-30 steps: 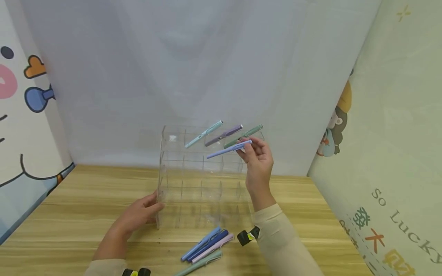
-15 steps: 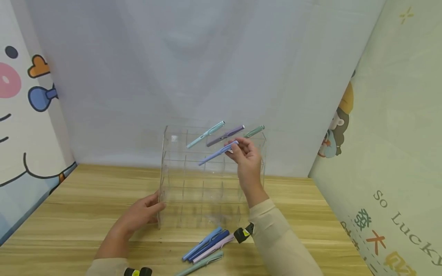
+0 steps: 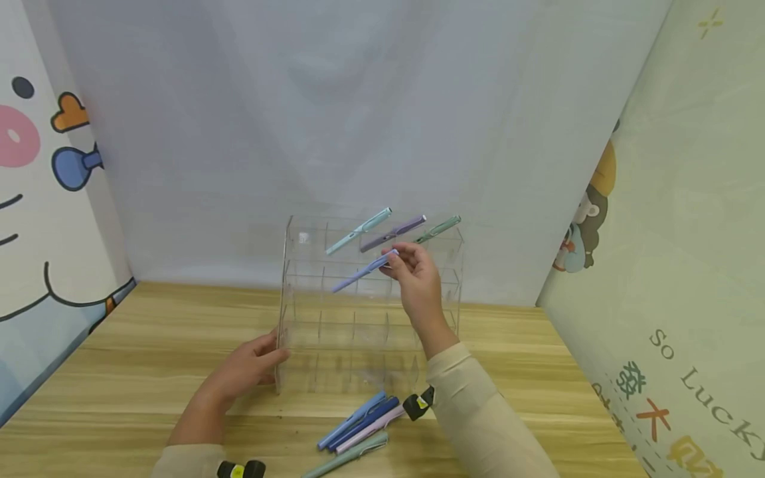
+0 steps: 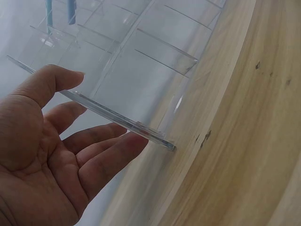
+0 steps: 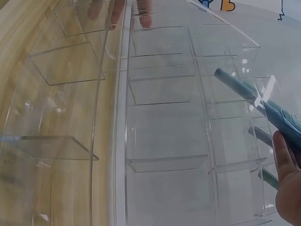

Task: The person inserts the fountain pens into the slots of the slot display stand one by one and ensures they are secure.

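Observation:
A clear acrylic rack (image 3: 311, 332) with several rows of compartments stands on the wooden table (image 3: 119, 372). My right hand (image 3: 415, 279) pinches a lavender pen (image 3: 361, 271) by its upper end, its lower tip pointing into a second-row compartment. In the right wrist view the pen (image 5: 263, 106) slants across the rack (image 5: 160, 117). Three pens stick out of the top row: a light teal pen (image 3: 358, 231), a purple pen (image 3: 392, 233) and a green pen (image 3: 439, 228). My left hand (image 3: 251, 365) rests with straight fingers (image 4: 108, 146) against the rack's left wall (image 4: 117, 122).
Several loose pens (image 3: 358, 425) lie on the table in front of the rack. A grey backdrop hangs behind, with cartoon-printed panels (image 3: 36, 199) at left and right. Wrist cameras (image 3: 418, 405) sit on both sleeves.
My right hand has carried the lavender pen down and to the left, from beside the top-row pens toward the second row. The left hand has stayed on the rack.

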{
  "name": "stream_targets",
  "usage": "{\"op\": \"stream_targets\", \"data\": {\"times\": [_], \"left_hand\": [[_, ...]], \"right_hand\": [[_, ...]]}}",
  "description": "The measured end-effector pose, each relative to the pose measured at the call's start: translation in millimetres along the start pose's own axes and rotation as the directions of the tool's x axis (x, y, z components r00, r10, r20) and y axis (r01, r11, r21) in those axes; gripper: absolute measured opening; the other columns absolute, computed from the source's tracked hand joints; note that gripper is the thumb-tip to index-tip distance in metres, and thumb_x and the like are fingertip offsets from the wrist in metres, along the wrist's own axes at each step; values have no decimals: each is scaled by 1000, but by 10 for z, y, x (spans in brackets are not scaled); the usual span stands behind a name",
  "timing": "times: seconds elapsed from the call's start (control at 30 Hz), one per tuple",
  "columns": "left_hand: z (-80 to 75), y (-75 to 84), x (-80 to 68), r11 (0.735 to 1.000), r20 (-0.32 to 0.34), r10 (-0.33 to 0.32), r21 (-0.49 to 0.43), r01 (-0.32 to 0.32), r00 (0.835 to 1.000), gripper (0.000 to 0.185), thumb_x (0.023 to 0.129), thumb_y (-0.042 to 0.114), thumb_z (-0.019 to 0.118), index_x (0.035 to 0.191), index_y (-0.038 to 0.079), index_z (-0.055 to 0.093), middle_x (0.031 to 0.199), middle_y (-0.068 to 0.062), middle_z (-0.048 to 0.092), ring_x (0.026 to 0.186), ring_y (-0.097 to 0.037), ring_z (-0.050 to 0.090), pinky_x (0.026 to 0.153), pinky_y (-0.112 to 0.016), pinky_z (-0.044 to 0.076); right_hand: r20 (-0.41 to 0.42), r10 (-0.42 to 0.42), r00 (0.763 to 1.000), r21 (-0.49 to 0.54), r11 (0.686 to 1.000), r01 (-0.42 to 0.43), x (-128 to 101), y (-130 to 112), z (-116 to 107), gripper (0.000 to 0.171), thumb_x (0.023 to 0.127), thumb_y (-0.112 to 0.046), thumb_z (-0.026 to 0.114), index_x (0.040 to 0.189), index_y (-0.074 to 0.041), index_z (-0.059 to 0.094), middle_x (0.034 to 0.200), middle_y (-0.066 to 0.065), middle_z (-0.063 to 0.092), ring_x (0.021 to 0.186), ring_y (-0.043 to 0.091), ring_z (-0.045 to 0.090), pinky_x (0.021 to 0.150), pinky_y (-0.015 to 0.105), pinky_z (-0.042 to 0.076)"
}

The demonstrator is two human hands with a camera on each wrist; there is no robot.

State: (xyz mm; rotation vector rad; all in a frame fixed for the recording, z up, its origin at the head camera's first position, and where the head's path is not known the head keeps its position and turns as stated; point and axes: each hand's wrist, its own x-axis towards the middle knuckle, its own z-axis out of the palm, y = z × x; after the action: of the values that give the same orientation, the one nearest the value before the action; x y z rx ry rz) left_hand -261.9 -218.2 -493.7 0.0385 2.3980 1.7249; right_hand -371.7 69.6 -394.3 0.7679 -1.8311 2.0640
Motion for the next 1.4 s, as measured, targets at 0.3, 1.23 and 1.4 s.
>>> {"op": "stream_targets", "data": {"times": [0.3,1.23,1.4], "left_hand": [[-8,-7,7,1000,3,9,-7,-9,1000,74,99,41,58,158,14,21,158,-21,28,141,-42,35,96,-46,54],[-12,-23,7,1000,-3,13,15,-13,1000,81,95,50,59,158,14,22,158,-23,27,140,-43,37,96,-45,54],[-8,-14,3,1000,-1,9,12,-9,1000,81,95,50,60,158,14,22,158,-23,27,140,-42,37,96,-45,54]], "right_hand": [[43,8,999,-180,984,0,-14,-12,37,30,98,-17,60,118,6,57,109,17,68,97,30,69,85,28,58],[65,40,997,-421,907,-9,-177,-413,184,22,99,-13,59,116,0,63,106,14,69,99,27,66,89,41,56],[64,40,997,-405,914,-11,-179,-423,164,25,98,-11,60,120,0,62,110,16,69,102,27,65,92,40,56]]}}
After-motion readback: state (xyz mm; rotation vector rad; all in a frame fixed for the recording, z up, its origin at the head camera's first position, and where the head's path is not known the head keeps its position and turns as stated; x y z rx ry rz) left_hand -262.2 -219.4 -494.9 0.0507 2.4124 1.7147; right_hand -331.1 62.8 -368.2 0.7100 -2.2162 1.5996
